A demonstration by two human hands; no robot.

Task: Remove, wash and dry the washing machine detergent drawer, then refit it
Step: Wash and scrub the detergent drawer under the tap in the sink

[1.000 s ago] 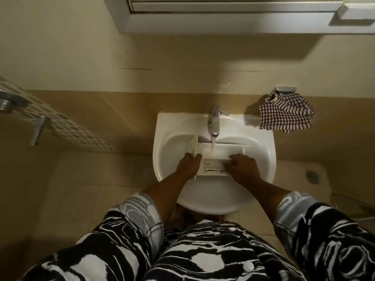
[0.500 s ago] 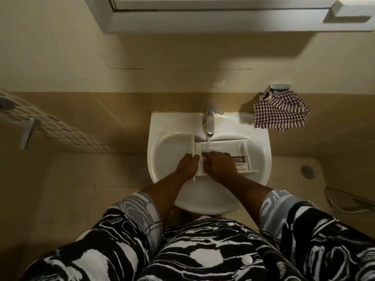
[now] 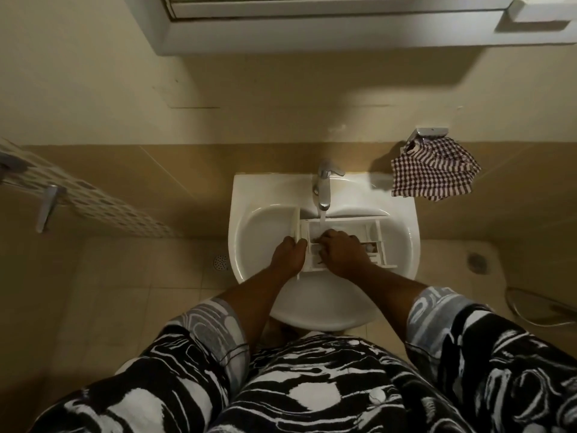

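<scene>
The white detergent drawer (image 3: 359,225) lies in the bowl of the white sink (image 3: 249,214), long way across, right under the tap (image 3: 324,189). A thin stream of water (image 3: 322,215) falls from the tap onto the back edge of the drawer.

The left hand (image 3: 287,251) is at the left end of the drawer. Its fingers are curled round the flat front plate there and grip it. The right hand (image 3: 340,248) is down inside the drawer, near the left end, with bent fingers pushed into the little boxes. It hides what is under it, so I cannot tell if it has hold of anything.

A red and white checked cloth (image 3: 434,173) hangs from a metal holder (image 3: 427,134) on the wall, just beside the right back corner of the sink. A round floor drain (image 3: 220,262) sits on the tiles left of the sink. Far left is a silver door handle (image 3: 46,207). A thin hose (image 3: 537,307) lies on the floor at the right. A white cabinet (image 3: 312,26) hangs on the wall above. The person's black and white shirt (image 3: 312,385) fills the bottom.
</scene>
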